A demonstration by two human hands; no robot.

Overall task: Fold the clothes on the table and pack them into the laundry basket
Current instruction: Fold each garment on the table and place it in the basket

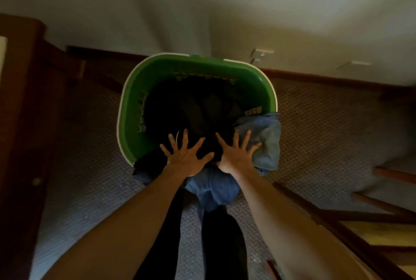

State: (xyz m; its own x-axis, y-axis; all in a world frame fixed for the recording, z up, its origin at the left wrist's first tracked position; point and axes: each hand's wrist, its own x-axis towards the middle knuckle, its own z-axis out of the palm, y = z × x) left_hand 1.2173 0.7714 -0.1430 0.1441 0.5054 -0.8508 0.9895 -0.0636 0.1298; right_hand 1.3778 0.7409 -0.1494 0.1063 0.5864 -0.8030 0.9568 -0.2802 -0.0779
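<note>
A green laundry basket (135, 108) with a white rim stands on the carpet in front of me. Dark clothes (191, 104) fill it. Blue denim (265, 142) hangs over its near right rim, and more blue denim (211, 192) spills over the near edge below my hands. My left hand (185, 157) lies flat with fingers spread on the dark clothes at the near edge. My right hand (236, 152) is spread too, pressing where the dark cloth meets the denim.
Patterned carpet (315, 122) surrounds the basket. A dark wooden door or cabinet (20, 122) stands at the left. A wooden table edge (337, 230) runs along the lower right. A wall with a skirting board (315, 74) lies behind the basket.
</note>
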